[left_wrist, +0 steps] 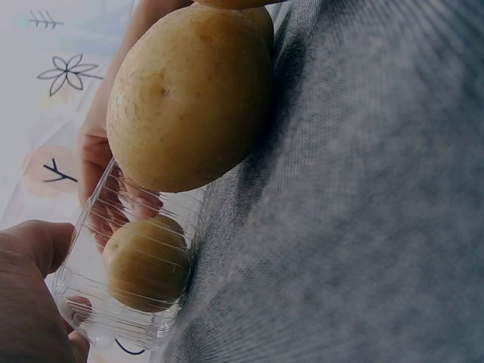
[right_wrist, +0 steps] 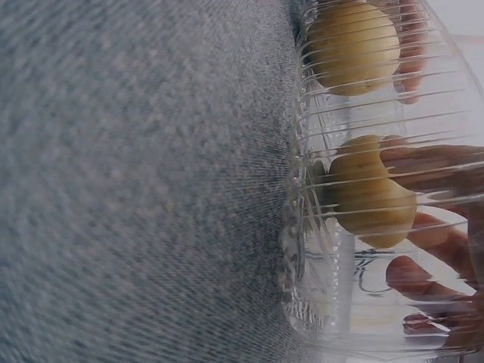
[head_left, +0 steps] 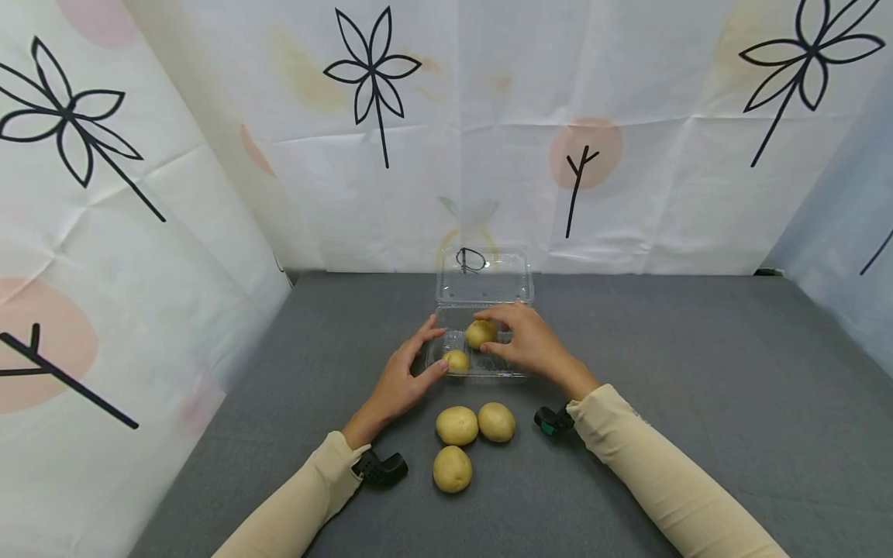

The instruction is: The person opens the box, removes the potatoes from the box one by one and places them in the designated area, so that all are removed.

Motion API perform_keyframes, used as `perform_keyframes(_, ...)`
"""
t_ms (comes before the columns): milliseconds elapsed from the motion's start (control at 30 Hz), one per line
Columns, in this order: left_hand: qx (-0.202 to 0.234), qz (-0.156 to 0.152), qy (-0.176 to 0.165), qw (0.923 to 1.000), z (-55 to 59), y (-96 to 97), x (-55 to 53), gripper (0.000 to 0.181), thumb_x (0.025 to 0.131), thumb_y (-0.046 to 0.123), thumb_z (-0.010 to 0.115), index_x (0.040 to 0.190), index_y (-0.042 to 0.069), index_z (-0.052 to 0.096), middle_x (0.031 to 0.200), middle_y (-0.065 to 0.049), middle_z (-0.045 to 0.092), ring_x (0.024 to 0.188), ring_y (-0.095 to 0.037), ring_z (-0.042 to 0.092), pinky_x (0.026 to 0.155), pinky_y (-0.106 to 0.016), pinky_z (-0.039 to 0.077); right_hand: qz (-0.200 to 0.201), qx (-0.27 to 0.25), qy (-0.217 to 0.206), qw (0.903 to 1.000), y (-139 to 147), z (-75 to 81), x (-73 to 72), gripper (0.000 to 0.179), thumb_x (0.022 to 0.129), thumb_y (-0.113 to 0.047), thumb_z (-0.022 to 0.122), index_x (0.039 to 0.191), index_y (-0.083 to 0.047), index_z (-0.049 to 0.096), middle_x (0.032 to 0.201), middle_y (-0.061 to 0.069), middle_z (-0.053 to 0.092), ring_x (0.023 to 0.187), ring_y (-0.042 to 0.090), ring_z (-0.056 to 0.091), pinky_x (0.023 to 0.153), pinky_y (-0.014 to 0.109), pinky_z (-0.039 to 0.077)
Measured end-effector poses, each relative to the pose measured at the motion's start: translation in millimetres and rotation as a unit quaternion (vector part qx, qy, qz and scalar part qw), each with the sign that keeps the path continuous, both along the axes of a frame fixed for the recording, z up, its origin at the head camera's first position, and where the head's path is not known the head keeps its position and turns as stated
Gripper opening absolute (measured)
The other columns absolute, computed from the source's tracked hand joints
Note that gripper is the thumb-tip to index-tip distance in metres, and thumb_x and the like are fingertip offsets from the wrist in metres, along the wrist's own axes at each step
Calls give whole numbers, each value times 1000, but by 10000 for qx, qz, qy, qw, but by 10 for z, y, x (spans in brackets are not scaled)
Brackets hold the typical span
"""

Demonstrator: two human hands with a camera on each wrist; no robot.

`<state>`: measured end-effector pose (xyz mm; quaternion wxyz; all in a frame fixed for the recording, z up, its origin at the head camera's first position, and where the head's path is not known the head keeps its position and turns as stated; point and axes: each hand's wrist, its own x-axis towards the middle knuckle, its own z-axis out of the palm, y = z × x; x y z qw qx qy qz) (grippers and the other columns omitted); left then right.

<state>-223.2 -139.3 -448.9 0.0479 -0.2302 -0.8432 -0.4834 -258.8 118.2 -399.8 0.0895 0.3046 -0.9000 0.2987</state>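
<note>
A clear plastic clamshell box [head_left: 512, 366] lies with its lid [head_left: 484, 288] raised at the back. My right hand [head_left: 530, 339] reaches over it from the right and pinches a potato [head_left: 480, 334] between thumb and fingers, inside the box. A second potato [head_left: 456, 361] sits at the box's front left; the left wrist view shows that potato [left_wrist: 147, 265] through the ribbed wall. My left hand [head_left: 401, 381] rests at the box's left side, fingers extended, thumb over the front left rim. In the right wrist view, the held potato [right_wrist: 370, 193] shows through the plastic.
Three loose potatoes lie in front of the box: a left one [head_left: 456, 425], a right one [head_left: 497, 422] and a nearer one [head_left: 452, 470]. Grey cloth [head_left: 684, 403] covers the table. A printed white curtain [head_left: 488, 194] stands behind and at both sides.
</note>
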Motion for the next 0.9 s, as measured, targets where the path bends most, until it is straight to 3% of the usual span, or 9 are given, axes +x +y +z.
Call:
perform_keyframes(133, 2, 2, -2, 10000, 0, 2, -1, 57, 101, 31, 63, 152, 12, 48, 170, 1, 24, 156, -31, 27, 117, -64, 33, -51, 87, -26, 9999, -6, -2, 10, 49, 85, -22, 84, 131, -12, 69, 127, 9, 70, 89, 29, 63, 90, 55, 46)
perform_keyframes(600, 33, -47, 122, 9999, -14, -2, -8, 55, 100, 27, 64, 151, 12, 48, 170, -2, 25, 156, -32, 27, 116, -64, 34, 43, 120, 47, 9999, 6, -27, 13, 45, 87, -27, 82, 128, -11, 72, 114, 7, 70, 90, 27, 62, 87, 52, 44)
perform_keyframes(900, 47, -58, 127, 9999, -6, 0, -11, 55, 100, 28, 64, 151, 12, 49, 170, -2, 25, 156, -31, 28, 116, -65, 34, 77, 51, -154, 9998, 6, -44, -14, 39, 86, -30, 83, 122, -16, 75, 111, 3, 71, 92, 24, 63, 87, 46, 41)
